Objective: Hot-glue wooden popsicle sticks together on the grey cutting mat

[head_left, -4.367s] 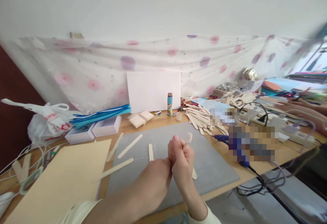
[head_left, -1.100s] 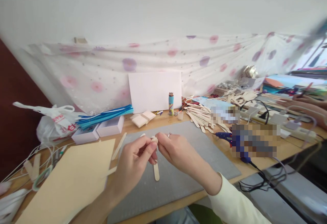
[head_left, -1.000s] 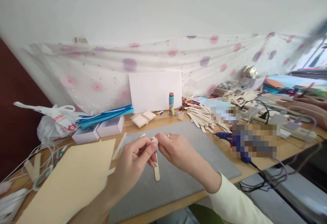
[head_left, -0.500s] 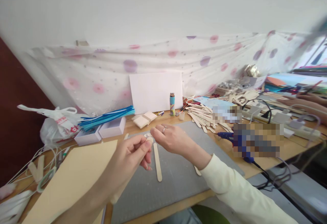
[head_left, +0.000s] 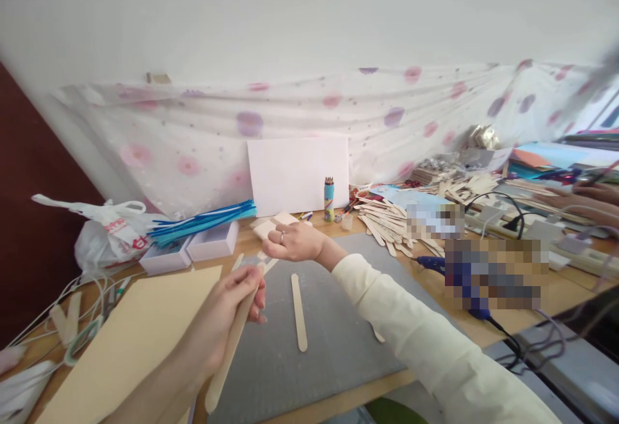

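My left hand (head_left: 242, 292) is closed around a wooden craft stick (head_left: 232, 346), whose long end slants down toward the near left. Just beyond it, my right hand (head_left: 297, 241), with a ring on one finger, is bent downward with its fingers curled together. What lies in its fingertips, if anything, is hidden. Part of another light stick (head_left: 271, 265) shows beneath the right hand; I cannot tell whether it is held. A single craft stick (head_left: 299, 314) lies on the grey cutting mat (head_left: 338, 327), right of my left hand.
Loose craft sticks (head_left: 382, 221) are heaped at the mat's back right, near a blue glue gun (head_left: 430, 263) and cables. A pencil tube (head_left: 329, 198) stands behind. Cream card (head_left: 140, 334) and white boxes (head_left: 210, 241) are on the left. Another person's hand (head_left: 556, 200) is at far right.
My right hand has moved left and slightly away from me. My left hand has shifted left and lower, and its stick now shows lengthwise. The stick lying on the mat stays put.
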The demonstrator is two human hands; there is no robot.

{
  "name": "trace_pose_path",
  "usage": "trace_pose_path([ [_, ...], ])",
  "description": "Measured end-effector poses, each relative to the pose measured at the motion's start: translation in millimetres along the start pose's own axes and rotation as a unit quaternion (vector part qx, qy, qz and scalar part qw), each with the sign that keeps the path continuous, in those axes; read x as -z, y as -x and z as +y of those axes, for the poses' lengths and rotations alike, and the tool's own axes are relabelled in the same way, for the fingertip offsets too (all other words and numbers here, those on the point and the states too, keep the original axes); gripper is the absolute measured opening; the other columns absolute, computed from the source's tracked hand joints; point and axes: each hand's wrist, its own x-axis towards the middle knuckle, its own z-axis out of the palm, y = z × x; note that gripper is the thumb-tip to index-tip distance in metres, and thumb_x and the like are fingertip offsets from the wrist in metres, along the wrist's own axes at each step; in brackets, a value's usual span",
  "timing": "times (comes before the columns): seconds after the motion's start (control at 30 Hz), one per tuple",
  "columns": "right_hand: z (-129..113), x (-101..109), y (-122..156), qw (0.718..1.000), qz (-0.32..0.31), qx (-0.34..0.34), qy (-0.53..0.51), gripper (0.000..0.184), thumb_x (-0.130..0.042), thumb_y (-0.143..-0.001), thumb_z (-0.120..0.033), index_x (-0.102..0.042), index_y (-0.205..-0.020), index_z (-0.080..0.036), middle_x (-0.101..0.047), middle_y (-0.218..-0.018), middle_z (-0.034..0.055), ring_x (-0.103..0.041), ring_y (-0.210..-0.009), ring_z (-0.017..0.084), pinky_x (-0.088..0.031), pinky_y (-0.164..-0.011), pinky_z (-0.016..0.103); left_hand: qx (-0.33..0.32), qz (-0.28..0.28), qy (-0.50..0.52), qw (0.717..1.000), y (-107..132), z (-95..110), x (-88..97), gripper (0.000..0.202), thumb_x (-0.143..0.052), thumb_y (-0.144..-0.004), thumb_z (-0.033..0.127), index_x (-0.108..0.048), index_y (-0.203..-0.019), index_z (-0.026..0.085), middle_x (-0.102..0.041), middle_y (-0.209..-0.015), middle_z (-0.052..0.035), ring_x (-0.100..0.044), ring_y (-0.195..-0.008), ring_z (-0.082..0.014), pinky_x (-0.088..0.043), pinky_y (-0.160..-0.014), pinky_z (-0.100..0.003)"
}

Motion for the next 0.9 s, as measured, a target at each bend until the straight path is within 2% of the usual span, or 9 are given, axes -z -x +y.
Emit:
trace_pose_path([
  [0.13, 33, 27, -11, 0.997, 0.052, -0.053, -0.033, 0.028, -0.059, -0.096, -0.034, -0.061, -0.118, -0.016, -0.064, -0.112, 0.0066, -0.066, -0.091, 0.018, -0.057, -0.077, 0.036, 0.054, -0.121, -0.006, 0.991, 26, -18, 13.0, 0.05, -0.081, -0.062, 0.061, -0.053, -0.058, 0.02, -0.045, -0.041, 0.0069, -0.038, -0.034, -0.0069, -0.037, -0.037, -0.02],
  [0.23, 42, 36, -10, 0.99, 0.081, -0.082, -0.078, 0.024, -0.053, -0.099, -0.037, -0.062, -0.1, -0.015, -0.063, -0.087, 0.0023, -0.062, -0.075, 0.014, -0.053, -0.067, 0.03, 0.063, -0.076, 0.064, 0.993, 30, -14, 15.0, 0.055, -0.072, -0.071, 0.066, -0.045, -0.057, 0.021, -0.038, -0.042, 0.0093, -0.027, -0.032, -0.004, -0.037, -0.035, -0.019],
  [0.3, 29, 30, -1, 0.987, 0.062, -0.08, -0.125, 0.033, -0.04, -0.102, -0.04, -0.057, -0.086, -0.017, -0.052, -0.066, -0.0035, -0.052, -0.059, 0.011, -0.046, -0.057, 0.024, 0.04, -0.093, 0.123, 0.987, 24, -5, 9.1, 0.052, -0.072, -0.074, 0.062, -0.042, -0.06, 0.021, -0.036, -0.047, 0.0105, -0.019, -0.032, -0.0029, -0.031, -0.03, -0.017],
  [0.4, -7, 20, 23, 0.974, -0.016, -0.07, -0.215, 0.039, -0.03, -0.101, -0.048, -0.054, -0.088, -0.02, -0.04, -0.055, -0.0087, -0.036, -0.042, 0.009, -0.034, -0.042, 0.02, 0.046, -0.165, 0.19, 0.967, 13, 6, -3.7, 0.048, -0.071, -0.077, 0.058, -0.044, -0.064, 0.021, -0.033, -0.048, 0.0109, -0.016, -0.035, -0.003, -0.03, -0.032, -0.014],
  [0.43, -18, 20, 32, 0.96, -0.048, -0.075, -0.264, 0.039, -0.031, -0.1, -0.051, -0.053, -0.089, -0.02, -0.039, -0.054, -0.0096, -0.031, -0.04, 0.008, -0.03, -0.038, 0.019, 0.05, -0.183, 0.2, 0.961, 11, 7, -7.4, 0.047, -0.071, -0.078, 0.057, -0.045, -0.064, 0.02, -0.032, -0.048, 0.011, -0.015, -0.036, -0.003, -0.03, -0.033, -0.014],
  [0.57, -44, 29, 60, 0.849, -0.147, -0.149, -0.486, 0.037, -0.048, -0.092, -0.057, -0.052, -0.09, -0.02, -0.039, -0.054, -0.0105, -0.021, -0.04, 0.006, -0.018, -0.036, 0.018, 0.062, -0.221, 0.209, 0.951, 10, 5, -15.9, 0.046, -0.068, -0.08, 0.057, -0.044, -0.064, 0.021, -0.028, -0.049, 0.011, -0.014, -0.037, -0.0033, -0.028, -0.035, -0.014],
  [0.67, -48, 36, 78, 0.808, -0.17, -0.186, -0.532, 0.037, -0.053, -0.09, -0.057, -0.054, -0.093, -0.02, -0.036, -0.054, -0.0111, -0.017, -0.041, 0.006, -0.016, -0.037, 0.019, 0.071, -0.23, 0.198, 0.95, 13, 5, -19.2, 0.049, -0.069, -0.077, 0.059, -0.041, -0.062, 0.021, -0.024, -0.048, 0.0109, -0.014, -0.038, -0.0041, -0.028, -0.035, -0.015],
  [0.73, -52, 35, 90, 0.819, -0.146, -0.191, -0.52, 0.035, -0.056, -0.09, -0.055, -0.053, -0.094, -0.021, -0.033, -0.055, -0.0113, -0.019, -0.043, 0.006, -0.018, -0.039, 0.02, 0.082, -0.235, 0.196, 0.948, 14, 6, -22.4, 0.052, -0.07, -0.073, 0.061, -0.039, -0.06, 0.021, -0.022, -0.047, 0.0109, -0.013, -0.038, -0.0043, -0.025, -0.034, -0.016],
  [0.9, -62, 26, 115, 0.93, -0.038, -0.11, -0.349, 0.023, -0.064, -0.09, -0.041, -0.056, -0.102, -0.022, -0.031, -0.059, -0.01, -0.029, -0.051, 0.009, -0.025, -0.047, 0.022, 0.173, -0.217, 0.17, 0.946, 13, 1, -35.3, 0.059, -0.07, -0.061, 0.068, -0.032, -0.058, 0.023, -0.02, -0.045, 0.0123, -0.009, -0.035, -0.0029, -0.016, -0.031, -0.016],
])
